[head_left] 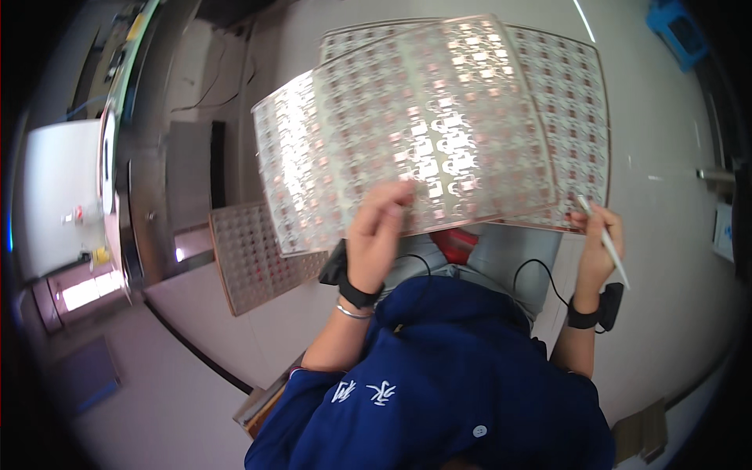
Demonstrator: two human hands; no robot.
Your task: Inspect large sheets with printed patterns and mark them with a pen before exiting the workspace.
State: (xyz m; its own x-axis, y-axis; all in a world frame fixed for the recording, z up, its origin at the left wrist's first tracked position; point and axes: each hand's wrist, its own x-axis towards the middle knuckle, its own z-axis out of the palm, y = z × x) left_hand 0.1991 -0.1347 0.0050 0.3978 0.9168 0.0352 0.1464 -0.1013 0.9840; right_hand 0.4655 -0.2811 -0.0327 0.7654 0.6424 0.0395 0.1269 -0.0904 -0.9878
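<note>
A large clear, framed tray with rows of small reddish and silvery pieces lies tilted on top of similar ones. My left hand is over its near edge, thumb and fingers drawn together near the surface. Whether a small piece is between them I cannot make out. My right hand is closed around a slim white pen-like tool, at the near right corner of another tray that sticks out underneath. Glare hides part of the top tray's rows.
One more tray leans low on the left, near a wooden edge. A red object shows between my legs. At the far right are a blue plastic object and a white box. Dark cables run from both wrist straps.
</note>
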